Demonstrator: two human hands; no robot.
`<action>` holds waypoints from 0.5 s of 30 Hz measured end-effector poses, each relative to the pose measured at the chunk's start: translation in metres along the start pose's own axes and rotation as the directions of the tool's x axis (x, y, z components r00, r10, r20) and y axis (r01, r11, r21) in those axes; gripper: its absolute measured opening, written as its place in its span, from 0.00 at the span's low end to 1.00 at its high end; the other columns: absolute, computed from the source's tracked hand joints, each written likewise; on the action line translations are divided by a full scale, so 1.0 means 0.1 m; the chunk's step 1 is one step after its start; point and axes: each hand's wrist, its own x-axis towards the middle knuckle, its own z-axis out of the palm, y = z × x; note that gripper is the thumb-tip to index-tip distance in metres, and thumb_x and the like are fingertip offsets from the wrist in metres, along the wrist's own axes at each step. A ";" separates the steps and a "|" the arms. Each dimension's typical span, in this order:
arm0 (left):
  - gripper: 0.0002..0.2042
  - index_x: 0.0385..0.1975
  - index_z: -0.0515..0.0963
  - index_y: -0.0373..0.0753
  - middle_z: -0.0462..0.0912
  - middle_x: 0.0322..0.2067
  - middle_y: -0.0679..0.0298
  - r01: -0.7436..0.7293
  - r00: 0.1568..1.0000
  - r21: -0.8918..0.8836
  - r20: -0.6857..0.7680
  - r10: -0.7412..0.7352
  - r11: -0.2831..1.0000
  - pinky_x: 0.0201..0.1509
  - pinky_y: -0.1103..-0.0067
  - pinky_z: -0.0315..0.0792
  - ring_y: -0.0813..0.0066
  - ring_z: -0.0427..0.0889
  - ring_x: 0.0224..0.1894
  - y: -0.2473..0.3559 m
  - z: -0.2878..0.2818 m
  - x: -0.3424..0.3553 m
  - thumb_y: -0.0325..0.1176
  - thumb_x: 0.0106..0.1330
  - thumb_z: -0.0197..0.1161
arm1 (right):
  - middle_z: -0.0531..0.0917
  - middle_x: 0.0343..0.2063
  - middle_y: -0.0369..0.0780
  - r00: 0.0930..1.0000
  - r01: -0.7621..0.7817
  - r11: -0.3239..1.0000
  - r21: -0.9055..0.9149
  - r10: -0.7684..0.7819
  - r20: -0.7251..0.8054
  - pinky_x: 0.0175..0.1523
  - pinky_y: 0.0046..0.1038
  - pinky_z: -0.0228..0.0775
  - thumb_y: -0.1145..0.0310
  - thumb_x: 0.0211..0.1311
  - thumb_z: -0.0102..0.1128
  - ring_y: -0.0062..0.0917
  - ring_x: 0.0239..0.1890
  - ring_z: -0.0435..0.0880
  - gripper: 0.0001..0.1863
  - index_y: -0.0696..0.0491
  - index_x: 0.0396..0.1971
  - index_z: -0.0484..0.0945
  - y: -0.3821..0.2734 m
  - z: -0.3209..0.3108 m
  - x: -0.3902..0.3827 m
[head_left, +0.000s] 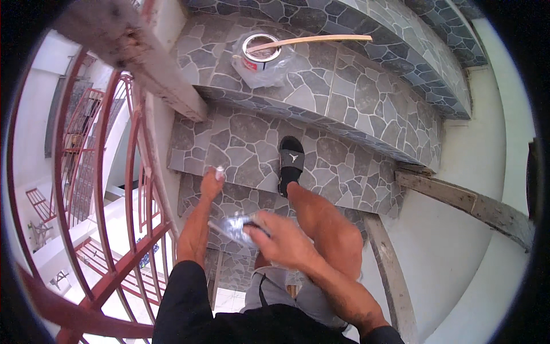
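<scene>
My left hand [211,182] is closed on a small pale object [219,172], too small to name, beside the edge of a stone-patterned step. My right hand [279,235] grips the dark handle of a flat, shiny metal tool [233,226], probably a trowel or scraper, held below and right of my left hand; the blade is blurred. On the step above stands an open tin can [260,62] with a red label, resting on crumpled clear plastic [279,71]. A long thin wooden stick [321,39] lies across its rim.
Red metal railings [103,212] line the left, with a drop to a lower level. A weathered timber post [132,63] rises at upper left. Timber beams [447,195] run by the white wall [470,149] at right. My sandalled foot [291,160] is on the middle step.
</scene>
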 end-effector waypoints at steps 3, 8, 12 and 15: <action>0.20 0.46 0.71 0.37 0.81 0.39 0.49 -0.125 0.991 -0.334 -0.093 0.100 0.934 0.43 0.64 0.75 0.54 0.82 0.41 0.38 -0.13 -0.51 0.41 0.60 0.67 | 0.83 0.35 0.51 0.995 0.060 0.998 -0.034 -0.062 -0.080 0.45 0.37 0.74 0.63 0.65 0.58 0.41 0.38 0.84 0.14 0.57 0.44 0.79 0.06 0.14 -0.04; 0.17 0.45 0.71 0.34 0.80 0.37 0.59 -0.429 0.890 -0.643 -0.421 0.175 0.634 0.44 0.78 0.73 0.75 0.79 0.38 1.08 -0.97 -1.67 0.33 0.62 0.68 | 0.84 0.35 0.39 0.993 -0.045 0.941 0.334 0.077 -0.085 0.45 0.27 0.73 0.64 0.65 0.61 0.20 0.37 0.80 0.15 0.58 0.45 0.79 0.19 0.20 -0.19; 0.16 0.49 0.71 0.33 0.79 0.39 0.64 -0.284 0.940 -0.879 -0.334 -0.069 0.383 0.45 0.81 0.72 0.79 0.78 0.39 1.14 -1.54 -2.52 0.32 0.66 0.65 | 0.83 0.38 0.36 0.980 0.088 0.766 0.636 0.049 -0.194 0.45 0.25 0.71 0.65 0.65 0.61 0.19 0.39 0.79 0.17 0.62 0.47 0.78 0.21 0.41 -0.34; 0.19 0.54 0.72 0.33 0.80 0.43 0.63 -0.246 0.963 -0.966 -0.253 -0.096 0.073 0.48 0.81 0.72 0.77 0.79 0.42 1.00 -1.72 -3.14 0.33 0.67 0.65 | 0.82 0.40 0.38 0.966 0.142 0.752 0.643 0.035 -0.254 0.46 0.28 0.72 0.65 0.66 0.61 0.22 0.40 0.79 0.18 0.63 0.49 0.76 0.53 0.62 -0.26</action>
